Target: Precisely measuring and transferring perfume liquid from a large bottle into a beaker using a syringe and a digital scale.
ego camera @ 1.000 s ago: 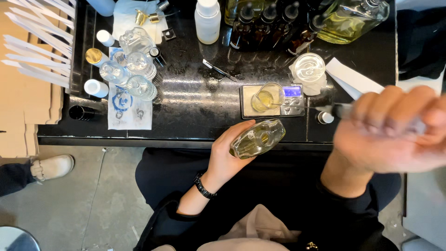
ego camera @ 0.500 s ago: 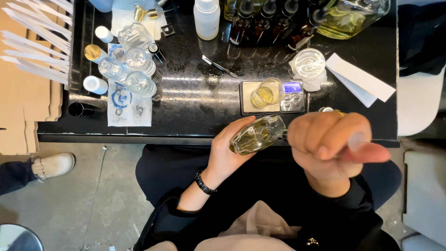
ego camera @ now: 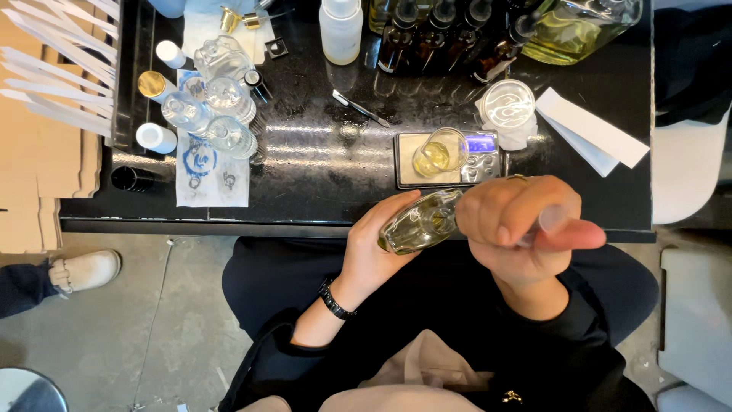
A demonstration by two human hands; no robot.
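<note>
Glass bottle (ego camera: 421,223) with yellowish liquid is lying tilted in the left hand (ego camera: 379,246), just off the near edge of the black desk (ego camera: 320,175) and above the person's lap. In the head view, the left hand's grip is clenching around the bottle's body from below, with a dark bracelet (ego camera: 335,299) sitting on the wrist. The right hand (ego camera: 522,229) is meeting the bottle's upper end, its fingers curling closed there; what they are pinching is blurred, so I cannot tell what that grip is holding. On the desk just beyond the hands, a small scale (ego camera: 450,159) is carrying a glass beaker (ego camera: 438,150) with a little yellow liquid. Farther back, a white plastic bottle (ego camera: 340,30) is standing beside a row of dark dropper bottles (ego camera: 450,42). To the left, several clear empty bottles (ego camera: 217,99) are resting on a paper sheet (ego camera: 210,183). White paper strips (ego camera: 591,137) are lying at the right.
</note>
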